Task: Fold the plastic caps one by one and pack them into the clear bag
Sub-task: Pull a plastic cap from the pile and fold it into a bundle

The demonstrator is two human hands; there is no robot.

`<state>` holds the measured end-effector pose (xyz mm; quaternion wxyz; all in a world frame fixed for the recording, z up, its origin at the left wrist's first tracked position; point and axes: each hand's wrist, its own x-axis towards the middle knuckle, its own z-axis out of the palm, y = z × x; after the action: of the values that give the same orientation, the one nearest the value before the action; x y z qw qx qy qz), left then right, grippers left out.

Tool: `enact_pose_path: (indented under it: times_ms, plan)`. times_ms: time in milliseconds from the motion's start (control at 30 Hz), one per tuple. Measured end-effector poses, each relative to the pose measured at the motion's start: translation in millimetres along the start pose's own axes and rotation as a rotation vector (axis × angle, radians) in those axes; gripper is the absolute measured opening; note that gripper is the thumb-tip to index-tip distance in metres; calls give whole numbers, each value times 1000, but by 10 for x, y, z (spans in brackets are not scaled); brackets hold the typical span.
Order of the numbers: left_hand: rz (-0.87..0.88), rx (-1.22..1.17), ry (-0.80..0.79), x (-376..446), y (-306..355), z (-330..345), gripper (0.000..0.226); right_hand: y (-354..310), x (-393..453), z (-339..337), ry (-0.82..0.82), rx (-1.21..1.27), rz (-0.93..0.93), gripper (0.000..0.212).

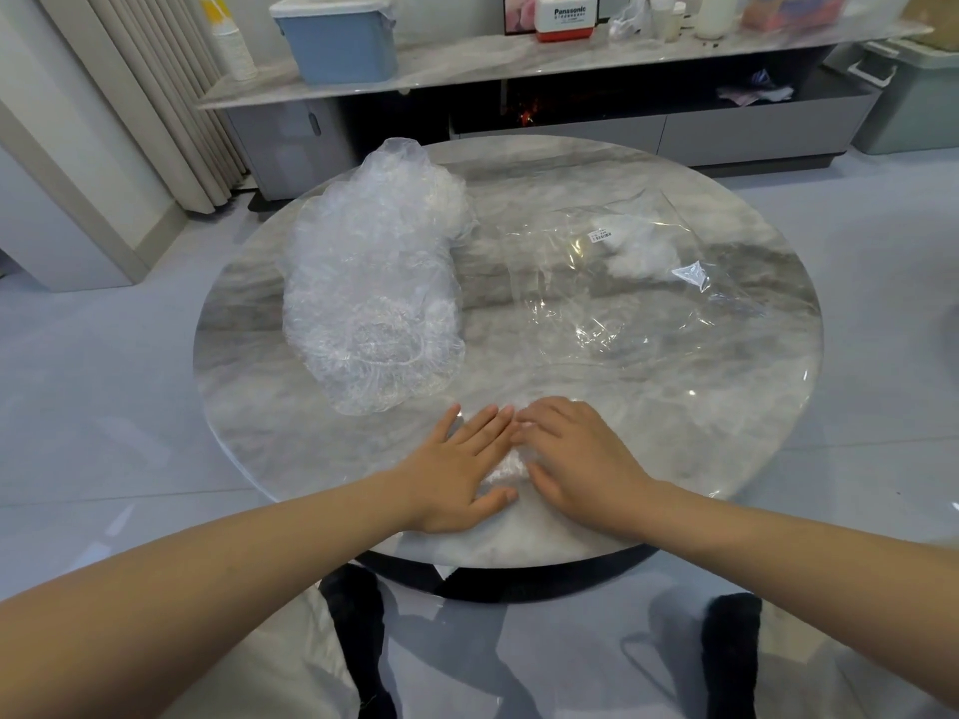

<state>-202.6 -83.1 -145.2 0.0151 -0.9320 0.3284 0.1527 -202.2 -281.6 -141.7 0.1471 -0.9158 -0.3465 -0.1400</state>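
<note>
A heap of crinkled clear plastic caps (371, 282) lies on the left half of the round marble table (700, 397). The clear bag (612, 282) lies flat on the right half, with a white label and some folded white caps inside near its far end. At the near edge, my left hand (459, 469) and my right hand (576, 454) press flat, side by side, on one clear cap (506, 467). Most of that cap is hidden beneath the palms; only a crumpled strip shows between the hands.
A low marble-topped cabinet (519, 59) stands behind the table, carrying a blue lidded box (337, 41), a stack of paper cups and other items. A grey-green bin (913, 96) sits at far right. Pale curtains hang at left. My legs show below the table edge.
</note>
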Motion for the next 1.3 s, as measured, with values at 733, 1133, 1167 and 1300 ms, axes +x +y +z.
enact_pose_path:
  times_ms: [733, 1133, 1167, 1300]
  plan:
    - [-101, -348, 345, -32, 24, -238, 61, 23, -36, -156, -187, 327, 326, 26]
    - [-442, -539, 291, 171, 279, -223, 38, 98, -20, -125, -169, 372, 636, 24]
    - [-417, -454, 325, 167, 290, -222, 44, 110, -17, -124, -178, 349, 633, 26]
    - [-136, -109, 419, 148, 258, -213, 55, 122, 3, -121, -195, 293, 613, 27]
